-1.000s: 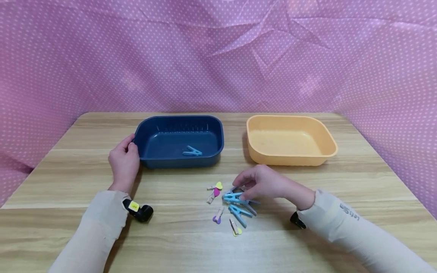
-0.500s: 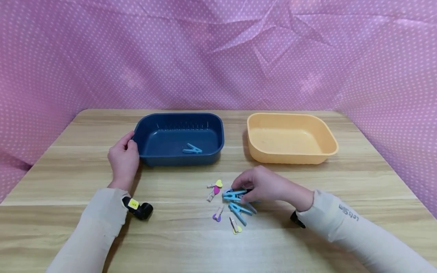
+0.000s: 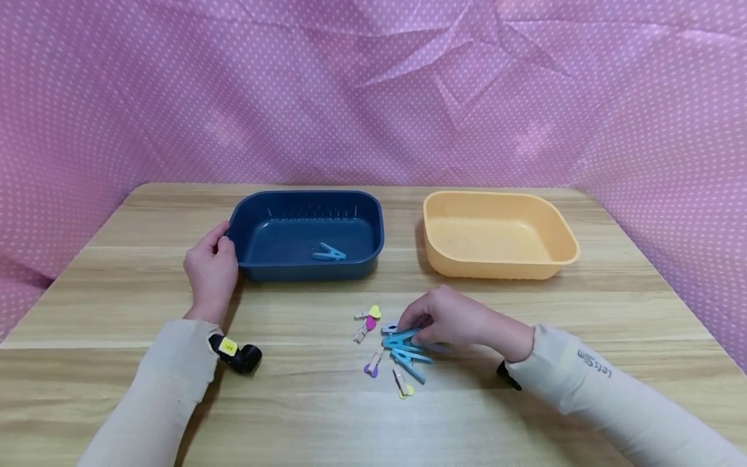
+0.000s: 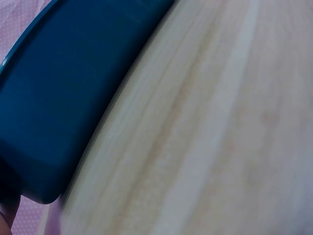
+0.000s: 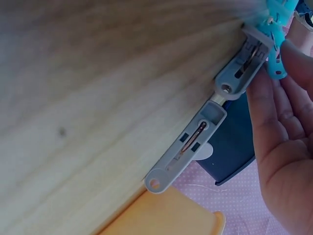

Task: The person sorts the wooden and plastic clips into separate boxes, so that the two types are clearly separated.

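Observation:
My left hand (image 3: pixel 211 272) grips the left wall of the dark blue plastic basin (image 3: pixel 309 272), which holds one light blue clothespin (image 3: pixel 330 253). My right hand (image 3: pixel 452 318) is low over a small pile of clothespins in front of the basins. Its thumb and fingers pinch a light blue clothespin (image 3: pixel 399 340). Another light blue clothespin (image 3: pixel 411 364) lies just nearer. Grey clothespins (image 5: pixel 188 144) lie beside and partly beneath the hand. In the right wrist view, the pinched clothespin (image 5: pixel 277 61) shows between thumb and fingers.
A yellow-orange basin (image 3: pixel 496 271) stands at the back right. Left of the pile lie several small wooden clips with yellow, pink and purple hearts, including a purple one (image 3: pixel 371 370). A pink dotted curtain (image 3: pixel 373 97) hangs behind the wooden table (image 3: pixel 292 402).
The light blue clothespin at my right fingertips has turned a little, and the pile has shifted slightly. My left hand stays at the basin. The head view has tilted down slightly.

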The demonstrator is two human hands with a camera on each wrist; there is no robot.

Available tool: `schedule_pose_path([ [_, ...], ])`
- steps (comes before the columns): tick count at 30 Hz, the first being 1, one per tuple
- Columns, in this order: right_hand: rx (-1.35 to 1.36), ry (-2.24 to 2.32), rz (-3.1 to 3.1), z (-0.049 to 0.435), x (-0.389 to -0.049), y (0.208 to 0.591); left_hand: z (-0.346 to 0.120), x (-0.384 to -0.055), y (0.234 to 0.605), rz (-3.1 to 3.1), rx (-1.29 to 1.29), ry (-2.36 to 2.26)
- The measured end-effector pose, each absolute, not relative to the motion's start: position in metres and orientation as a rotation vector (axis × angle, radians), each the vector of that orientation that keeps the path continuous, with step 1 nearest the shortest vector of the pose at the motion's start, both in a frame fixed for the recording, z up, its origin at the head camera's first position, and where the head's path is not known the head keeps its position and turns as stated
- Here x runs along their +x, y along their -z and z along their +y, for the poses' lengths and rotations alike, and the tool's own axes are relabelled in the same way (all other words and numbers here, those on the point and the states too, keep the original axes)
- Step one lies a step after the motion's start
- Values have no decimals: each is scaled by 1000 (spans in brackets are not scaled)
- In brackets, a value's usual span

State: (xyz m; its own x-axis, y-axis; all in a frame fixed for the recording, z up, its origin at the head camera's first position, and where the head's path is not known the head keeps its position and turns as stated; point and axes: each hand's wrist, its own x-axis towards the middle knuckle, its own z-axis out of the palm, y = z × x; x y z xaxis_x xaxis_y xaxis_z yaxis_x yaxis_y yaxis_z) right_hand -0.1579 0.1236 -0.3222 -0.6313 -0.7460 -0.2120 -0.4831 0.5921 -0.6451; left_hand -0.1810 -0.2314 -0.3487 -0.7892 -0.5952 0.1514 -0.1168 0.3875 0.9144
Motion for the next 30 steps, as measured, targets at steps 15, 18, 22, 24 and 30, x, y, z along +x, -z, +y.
schedule_pose_path([
  [15,-949,807,2371,124,-160,322,-231,-181,348,-2199,604,1388],
  [18,-949,841,2372,126,-162,322,-231,-181,348,-2198,611,1394],
  [22,-959,877,2370,127,-164,322,-230,-181,347,-2197,623,1405],
  [24,-939,895,2364,127,-165,321,-230,-181,346,-2196,627,1405],
  [30,-875,936,2356,126,-166,318,-231,-182,346,-2196,633,1407],
])
